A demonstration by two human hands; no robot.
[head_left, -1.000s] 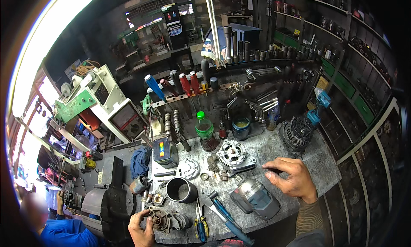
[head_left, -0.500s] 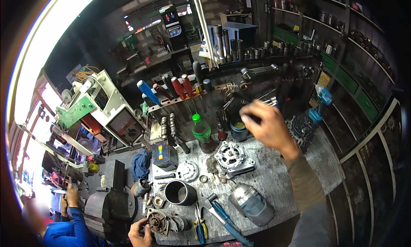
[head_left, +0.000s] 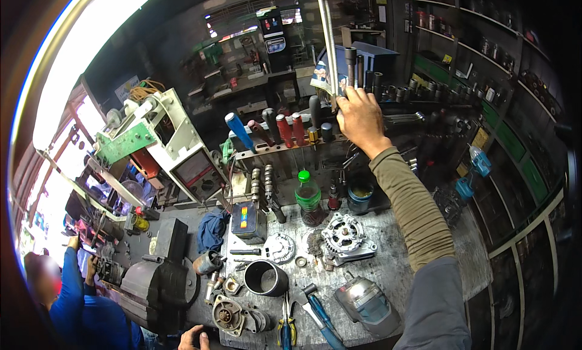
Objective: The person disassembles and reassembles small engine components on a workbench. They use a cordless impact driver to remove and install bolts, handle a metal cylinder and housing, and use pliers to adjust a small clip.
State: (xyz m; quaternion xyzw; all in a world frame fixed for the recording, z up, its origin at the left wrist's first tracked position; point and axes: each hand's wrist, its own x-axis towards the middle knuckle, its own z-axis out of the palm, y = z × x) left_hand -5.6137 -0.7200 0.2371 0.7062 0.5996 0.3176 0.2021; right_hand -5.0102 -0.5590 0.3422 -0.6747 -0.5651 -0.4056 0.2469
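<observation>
My right hand point(head_left: 362, 121) reaches over the bench to the tool rack, in front of the upright sockets and by the hanging wrenches point(head_left: 405, 117). Its fingers are curled and their tips hidden, so what they hold cannot be made out. At the lower edge my left hand point(head_left: 194, 338), partly cut off, holds nothing visible; thumb and forefinger are a little apart. Just beyond it lies a starter motor end housing point(head_left: 229, 315) with a toothed pinion. A metal cylinder point(head_left: 265, 278) stands open end up. An alternator housing point(head_left: 345, 233) sits farther back.
A hammer point(head_left: 316, 316), pliers point(head_left: 286, 329) and a silver motor body point(head_left: 368, 301) lie along the front. A capped bottle point(head_left: 308, 198) stands before the screwdriver rack point(head_left: 276, 149). At left are a bench vise point(head_left: 159, 283) and another person in blue point(head_left: 79, 307). A blue cordless tool point(head_left: 473, 171) is at right.
My right hand has moved up and away to the rack. My left hand has come off the starter housing and down toward the lower edge. The whole view has shifted.
</observation>
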